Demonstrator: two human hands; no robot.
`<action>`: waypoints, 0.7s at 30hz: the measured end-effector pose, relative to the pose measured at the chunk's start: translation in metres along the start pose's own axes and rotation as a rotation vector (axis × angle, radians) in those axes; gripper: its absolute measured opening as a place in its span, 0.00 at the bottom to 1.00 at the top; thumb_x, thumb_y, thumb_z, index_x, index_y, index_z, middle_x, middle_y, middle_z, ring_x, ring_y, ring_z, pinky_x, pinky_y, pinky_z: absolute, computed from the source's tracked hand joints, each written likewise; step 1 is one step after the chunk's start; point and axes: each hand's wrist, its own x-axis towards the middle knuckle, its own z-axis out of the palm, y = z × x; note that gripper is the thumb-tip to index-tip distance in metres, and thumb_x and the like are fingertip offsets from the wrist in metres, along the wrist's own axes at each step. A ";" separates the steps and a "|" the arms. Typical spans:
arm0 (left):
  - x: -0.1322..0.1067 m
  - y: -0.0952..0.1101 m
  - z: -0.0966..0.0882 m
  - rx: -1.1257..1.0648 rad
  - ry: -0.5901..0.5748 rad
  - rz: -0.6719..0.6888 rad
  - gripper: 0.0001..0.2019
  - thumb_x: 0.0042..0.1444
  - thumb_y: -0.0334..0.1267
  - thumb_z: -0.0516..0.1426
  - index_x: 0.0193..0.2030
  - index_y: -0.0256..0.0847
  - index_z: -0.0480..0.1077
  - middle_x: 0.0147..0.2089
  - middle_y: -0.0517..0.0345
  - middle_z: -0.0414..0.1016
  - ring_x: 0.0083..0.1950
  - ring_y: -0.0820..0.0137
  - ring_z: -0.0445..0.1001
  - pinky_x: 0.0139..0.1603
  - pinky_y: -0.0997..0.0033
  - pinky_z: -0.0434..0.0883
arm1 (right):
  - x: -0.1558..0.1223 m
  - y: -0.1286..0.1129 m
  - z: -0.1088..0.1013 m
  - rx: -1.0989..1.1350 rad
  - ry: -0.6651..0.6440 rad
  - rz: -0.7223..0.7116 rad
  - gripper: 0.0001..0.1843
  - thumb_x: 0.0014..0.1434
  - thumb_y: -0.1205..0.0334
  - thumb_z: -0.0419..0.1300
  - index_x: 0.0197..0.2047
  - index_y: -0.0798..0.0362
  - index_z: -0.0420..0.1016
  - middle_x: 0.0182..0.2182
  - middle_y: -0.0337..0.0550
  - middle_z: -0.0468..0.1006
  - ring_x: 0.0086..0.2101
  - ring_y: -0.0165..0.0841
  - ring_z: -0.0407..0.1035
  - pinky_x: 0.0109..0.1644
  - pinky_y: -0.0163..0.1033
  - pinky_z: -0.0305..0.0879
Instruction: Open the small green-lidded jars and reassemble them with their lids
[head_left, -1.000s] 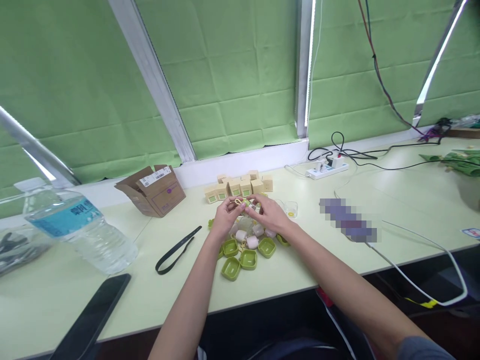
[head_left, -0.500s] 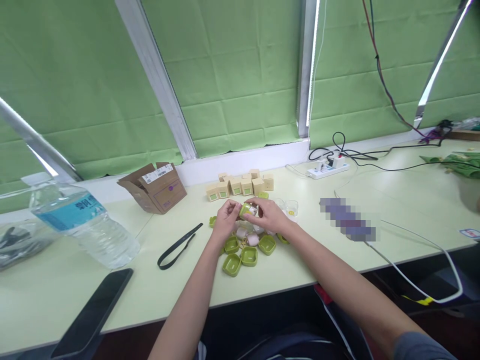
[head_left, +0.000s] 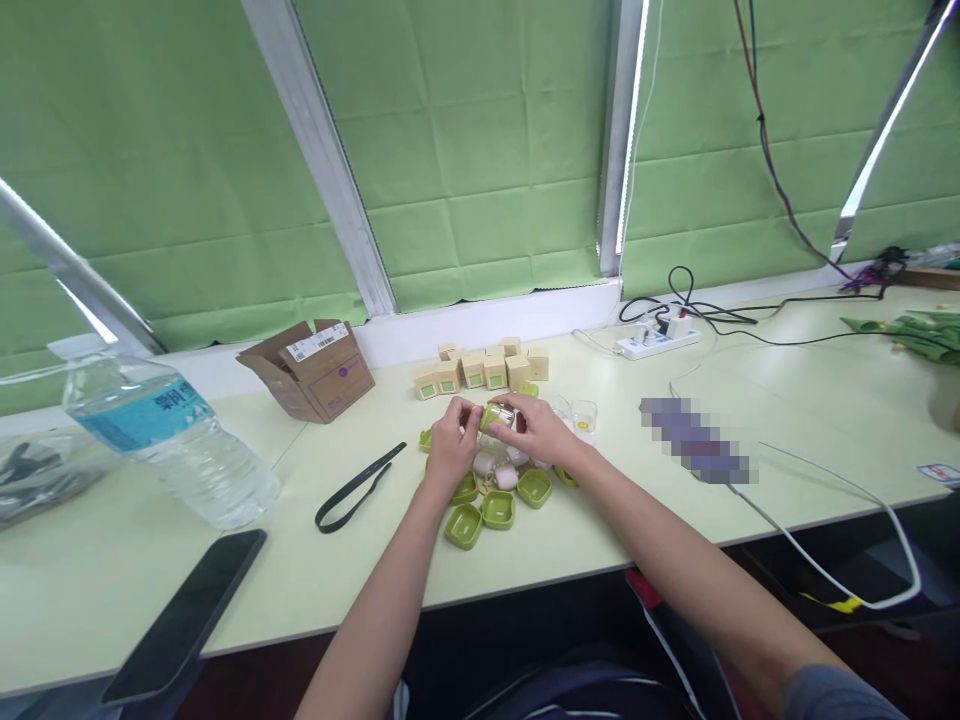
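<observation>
A small case (head_left: 495,417) with a green part and a clear part is held between my two hands above the table. My left hand (head_left: 453,440) grips its left side with thumb and fingers. On the other side, my right hand (head_left: 538,428) has its fingers closed around the clear end. Below and in front lie several green square shells (head_left: 498,509), open side up. Small whitish rounded pieces (head_left: 506,477) sit among them, partly behind my hands. Clear covers (head_left: 584,416) rest to the right of my right hand.
Several small beige boxes (head_left: 472,371) stand in rows behind my hands. An open cardboard box (head_left: 322,375), a black strap (head_left: 356,490), a large water bottle (head_left: 176,440) and a phone (head_left: 187,615) are to the left. A power strip (head_left: 658,343) with cables lies back right.
Both hands keep the small case at nearly the same place, and it looks turned slightly, showing more of its clear side. The view has shifted a little.
</observation>
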 end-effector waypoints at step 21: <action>-0.002 -0.001 0.002 0.147 0.083 0.103 0.10 0.67 0.45 0.49 0.38 0.43 0.64 0.33 0.60 0.72 0.32 0.70 0.70 0.38 0.71 0.65 | 0.001 0.003 0.001 0.035 -0.017 -0.004 0.24 0.63 0.48 0.60 0.57 0.51 0.70 0.42 0.45 0.79 0.26 0.29 0.68 0.35 0.38 0.65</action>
